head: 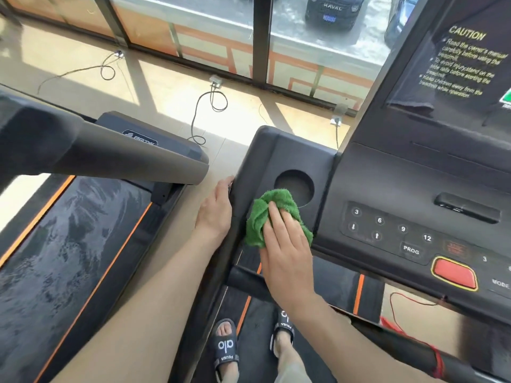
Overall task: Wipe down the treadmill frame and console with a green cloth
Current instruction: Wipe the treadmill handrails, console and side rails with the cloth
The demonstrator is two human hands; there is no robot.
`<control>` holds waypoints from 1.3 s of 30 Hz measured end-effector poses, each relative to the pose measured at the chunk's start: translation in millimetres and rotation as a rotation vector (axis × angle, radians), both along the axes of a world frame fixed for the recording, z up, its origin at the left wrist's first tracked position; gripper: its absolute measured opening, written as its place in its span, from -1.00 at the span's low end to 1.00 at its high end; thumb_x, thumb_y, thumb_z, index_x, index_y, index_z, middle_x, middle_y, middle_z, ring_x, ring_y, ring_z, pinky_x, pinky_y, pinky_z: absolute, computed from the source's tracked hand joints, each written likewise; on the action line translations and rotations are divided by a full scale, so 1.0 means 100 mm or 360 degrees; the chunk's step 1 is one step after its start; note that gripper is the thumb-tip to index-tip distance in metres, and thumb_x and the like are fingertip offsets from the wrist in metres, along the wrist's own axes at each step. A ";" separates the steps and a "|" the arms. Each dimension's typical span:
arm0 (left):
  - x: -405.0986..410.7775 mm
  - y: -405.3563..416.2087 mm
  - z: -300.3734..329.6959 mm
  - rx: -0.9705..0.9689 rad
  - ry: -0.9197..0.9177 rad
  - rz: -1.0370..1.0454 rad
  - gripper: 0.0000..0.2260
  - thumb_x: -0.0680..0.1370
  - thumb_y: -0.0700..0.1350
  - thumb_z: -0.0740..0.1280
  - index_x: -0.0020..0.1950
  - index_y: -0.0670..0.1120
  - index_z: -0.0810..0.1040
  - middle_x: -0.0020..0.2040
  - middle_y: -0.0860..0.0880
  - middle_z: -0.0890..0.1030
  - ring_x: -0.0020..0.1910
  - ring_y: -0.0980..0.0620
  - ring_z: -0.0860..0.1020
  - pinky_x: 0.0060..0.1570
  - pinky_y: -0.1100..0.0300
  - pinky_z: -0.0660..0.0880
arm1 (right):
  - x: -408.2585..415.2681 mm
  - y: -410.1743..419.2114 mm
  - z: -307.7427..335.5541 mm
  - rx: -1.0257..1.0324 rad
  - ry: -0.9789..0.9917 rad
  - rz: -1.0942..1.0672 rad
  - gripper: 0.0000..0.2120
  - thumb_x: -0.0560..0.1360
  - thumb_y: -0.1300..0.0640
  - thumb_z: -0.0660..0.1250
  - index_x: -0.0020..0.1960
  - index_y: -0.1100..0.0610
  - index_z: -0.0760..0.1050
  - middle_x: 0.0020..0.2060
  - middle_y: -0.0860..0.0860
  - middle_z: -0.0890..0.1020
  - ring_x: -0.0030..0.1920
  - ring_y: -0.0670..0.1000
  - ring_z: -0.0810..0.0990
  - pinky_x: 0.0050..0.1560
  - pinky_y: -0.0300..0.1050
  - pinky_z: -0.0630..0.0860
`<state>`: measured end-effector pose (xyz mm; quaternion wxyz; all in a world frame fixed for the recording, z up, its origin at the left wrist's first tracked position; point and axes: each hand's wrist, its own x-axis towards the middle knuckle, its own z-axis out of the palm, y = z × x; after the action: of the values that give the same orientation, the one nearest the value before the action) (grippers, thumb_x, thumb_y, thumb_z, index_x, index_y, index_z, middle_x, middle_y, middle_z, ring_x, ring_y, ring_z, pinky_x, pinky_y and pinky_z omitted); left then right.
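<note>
The black treadmill console (409, 186) fills the right half of the view, with number keys and a red stop button (455, 273). Its left wing holds a round cup holder (297, 182). A crumpled green cloth (261, 217) lies on that wing just below the cup holder. My right hand (287, 252) presses on the cloth with fairly straight fingers. My left hand (215, 210) rests against the outer left edge of the same wing, fingers extended along it.
A second treadmill (83, 239) with a dusty belt and a grey handrail (132, 158) stands close on the left. Power cables (211, 106) trail over the floor toward the windows. My sandalled feet (226, 346) stand on the belt below.
</note>
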<state>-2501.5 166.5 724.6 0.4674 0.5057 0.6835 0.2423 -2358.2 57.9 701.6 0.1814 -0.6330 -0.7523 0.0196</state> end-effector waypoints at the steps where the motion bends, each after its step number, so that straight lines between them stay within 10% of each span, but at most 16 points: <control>1: -0.08 -0.02 -0.02 -0.0064 -0.0166 0.0054 -0.50 0.56 0.24 -0.02 0.33 0.15 0.54 0.38 0.05 0.55 0.38 0.04 0.47 0.47 0.05 0.28 | -0.07 0.12 0.04 -0.0004 0.0044 0.0009 -0.63 0.63 0.19 0.19 0.39 0.25 0.48 0.49 0.15 0.42 0.46 0.20 0.41 0.50 0.10 0.32; 5: -0.37 -0.28 0.06 -0.0328 -0.0488 0.0161 -0.59 0.73 0.02 -0.11 0.26 0.00 0.52 0.24 0.00 0.60 0.10 0.26 0.54 0.15 0.40 0.43 | -0.23 0.67 0.21 -0.0083 0.0169 0.0284 -0.56 0.63 0.06 0.13 0.43 0.21 0.49 0.47 0.12 0.46 0.47 0.18 0.42 0.51 0.12 0.33; 13: -0.92 -0.89 0.05 -0.0759 -0.0411 0.0141 -0.46 0.72 0.09 -0.18 0.32 -0.08 0.54 0.27 -0.04 0.59 0.29 -0.01 0.52 0.43 0.04 0.30 | -0.62 0.98 0.34 -0.0322 0.0230 -0.0019 -0.55 0.61 0.04 0.07 0.32 0.19 0.58 0.40 0.10 0.53 0.48 0.16 0.36 0.57 0.04 0.16; 17: -0.99 -1.18 0.03 -0.0705 -0.0474 0.0275 -0.47 0.70 0.18 -0.09 0.20 -0.05 0.60 0.19 -0.06 0.64 0.19 -0.01 0.58 0.34 0.01 0.42 | -0.94 0.00 0.35 -0.0278 0.0330 0.0435 -0.78 0.54 0.12 0.25 0.00 0.17 0.65 0.10 0.00 0.67 0.29 0.11 0.52 0.48 -0.05 0.26; 20: -0.97 -1.52 -0.02 -0.0581 -0.0314 0.0408 -0.42 0.59 0.35 0.00 0.17 -0.01 0.63 0.20 -0.02 0.63 0.21 0.04 0.54 0.25 0.18 0.38 | -1.01 -0.61 0.28 -0.0325 0.0369 0.0648 -0.73 0.53 0.14 0.28 0.16 0.18 0.63 0.24 0.00 0.62 0.41 0.10 0.45 0.54 0.05 0.24; 24: -0.89 -1.73 0.06 -0.0449 -0.0038 0.0274 -0.54 0.74 0.04 -0.09 0.42 -0.11 0.47 0.28 -0.15 0.55 0.32 -0.08 0.46 0.03 0.25 0.24 | -0.71 -0.37 0.19 -0.0191 0.0105 0.1017 -0.65 0.56 0.12 0.26 0.29 0.21 0.58 0.34 0.06 0.57 0.45 0.15 0.44 0.55 0.10 0.25; 32: -0.91 -1.77 -0.03 -0.0133 0.0178 0.0086 -0.59 0.72 -0.16 -0.06 0.44 0.03 0.45 0.39 0.00 0.54 0.37 -0.08 0.47 0.12 0.31 0.25 | -0.90 0.20 0.23 -0.0136 0.0299 -0.0060 -0.67 0.61 0.12 0.16 0.22 0.21 0.61 0.38 0.07 0.54 0.49 0.16 0.33 0.55 0.13 0.21; 39: -0.91 -1.79 -0.06 -0.0088 0.0227 0.0173 -0.69 0.71 -0.12 -0.05 0.09 -0.16 0.47 0.06 -0.28 0.64 0.09 -0.30 0.55 0.01 -0.05 0.39 | -1.16 -0.99 0.05 -0.0193 0.0509 0.0148 -0.60 0.59 0.13 0.19 0.39 0.16 0.53 0.47 0.01 0.46 0.59 0.03 0.19 0.60 0.00 0.13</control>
<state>-2592.3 -12.1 719.0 0.4175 0.4707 0.7478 0.2118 -2474.7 -41.0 706.9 0.2592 -0.5962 -0.7397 0.1739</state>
